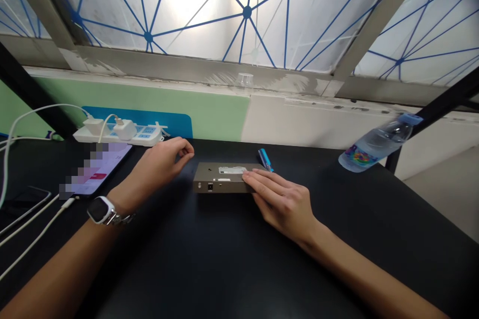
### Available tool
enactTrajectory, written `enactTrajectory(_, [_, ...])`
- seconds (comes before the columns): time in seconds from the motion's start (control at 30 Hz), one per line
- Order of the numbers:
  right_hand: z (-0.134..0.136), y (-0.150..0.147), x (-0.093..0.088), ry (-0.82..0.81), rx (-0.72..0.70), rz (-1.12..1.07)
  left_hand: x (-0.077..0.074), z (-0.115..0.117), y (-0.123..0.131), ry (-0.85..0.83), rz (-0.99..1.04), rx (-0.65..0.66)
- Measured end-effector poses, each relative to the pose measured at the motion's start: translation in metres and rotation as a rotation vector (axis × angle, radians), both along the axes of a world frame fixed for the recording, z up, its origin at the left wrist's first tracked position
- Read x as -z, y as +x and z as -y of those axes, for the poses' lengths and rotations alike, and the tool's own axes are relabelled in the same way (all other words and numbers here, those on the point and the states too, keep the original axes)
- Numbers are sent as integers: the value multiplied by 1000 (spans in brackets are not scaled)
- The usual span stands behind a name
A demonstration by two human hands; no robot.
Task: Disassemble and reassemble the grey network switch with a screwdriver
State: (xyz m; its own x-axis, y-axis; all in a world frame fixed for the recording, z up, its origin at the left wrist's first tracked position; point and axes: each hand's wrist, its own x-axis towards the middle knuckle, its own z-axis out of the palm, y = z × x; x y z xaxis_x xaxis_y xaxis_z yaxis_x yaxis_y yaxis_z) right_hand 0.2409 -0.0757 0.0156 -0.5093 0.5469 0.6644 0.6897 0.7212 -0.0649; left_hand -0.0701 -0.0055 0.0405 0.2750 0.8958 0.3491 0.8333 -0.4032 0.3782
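Black tabletop (262, 259) holds a stiff, heavy-looking metal box (213, 178); your right hand (280, 207) lies flat on it, not pinching, your left hand (157, 164) curls empty beside it, so grip its long edges.

Left hand (157, 164) loosely curled, fingers bent inward; right hand (280, 204) extended, fingers straight; left forearm (63, 264) and right forearm (370, 269) converge behind the fingers.

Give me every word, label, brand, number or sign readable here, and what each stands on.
Nothing can be read for certain.
White sticker on the grey metal box: too small to read.
Print beside the power socket: too small to read.
Water bottle label: colourful, too blurred to read.
Power strip panels: too small to read.
Phone screen: pixelated, unreadable.
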Motion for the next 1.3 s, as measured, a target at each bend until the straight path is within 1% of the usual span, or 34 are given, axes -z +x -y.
enactTrajectory(0.07, [-2, -2, 2, 41, 20, 14, -2, 2, 5, 56, 62, 48])
enactTrajectory(0.17, [-5, -4, 6, 17, 66, 63, 0, 7, 17, 79, 148, 217])
enactTrajectory(0.23, [-6, -6, 9, -40, 84, 122, 4, 12, 27, 49, 173, 330])
enactTrajectory(0.37, [-8, -10, 14, -119, 96, 167, 13, 21, 45, -62, 143, 423])
enactTrajectory(0.47, [-9, -12, 15, -161, 96, 170, 19, 24, 51, -99, 126, 447])
enactTrajectory(0.6, [-9, -14, 14, -211, 73, 181, 25, 26, 55, -123, 155, 431])
enactTrajectory(0.73, [-11, -14, 15, -249, 52, 162, 29, 28, 60, -118, 169, 407])
enactTrajectory(0.83, [-14, -11, 16, -320, 30, 141, 34, 27, 62, -99, 145, 415])
enactTrajectory(0.97, [-17, -2, 12, -520, -159, 140, 38, 22, 61, -60, 135, 399])
enactTrajectory(1.03, [-18, 2, 8, -590, -196, 107, 39, 19, 60, -56, 139, 381])
enactTrajectory(1.1, [-17, 5, 1, -570, -141, 37, 39, 18, 58, -62, 144, 370])
enactTrajectory(1.17, [-17, 11, -6, -495, -25, -69, 39, 18, 57, -66, 152, 368])
enactTrajectory(1.23, [-20, 22, -12, -452, 164, -184, 40, 18, 56, -66, 164, 366])
enactTrajectory(1.27, [-23, 28, -13, -469, 264, -206, 40, 19, 56, -64, 172, 365])
enactTrajectory(1.3, [-25, 35, -14, -520, 362, -186, 40, 19, 56, -59, 181, 363])
